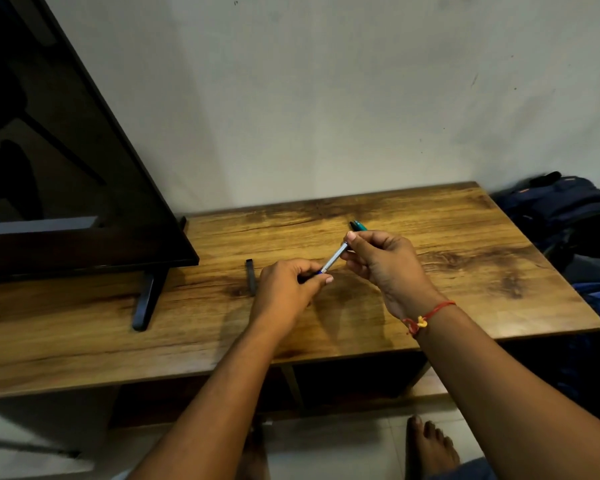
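Note:
A slim silver pen [334,258] is held between both hands above the wooden table [465,271]. My left hand [288,289] grips its lower, dark blue end with curled fingers and thumb. My right hand [383,263], with a red thread on its wrist, pinches the upper end. A dark pen cap [251,277] lies on the table just left of my left hand. A teal pen [358,225] lies on the table behind my right hand, partly hidden by it.
A black television [66,161] stands on the table's left part, one foot [146,299] reaching toward the front edge. A dark blue backpack [561,209] sits right of the table against the wall. Open shelves lie under the tabletop. My bare foot [430,448] is on the tiled floor.

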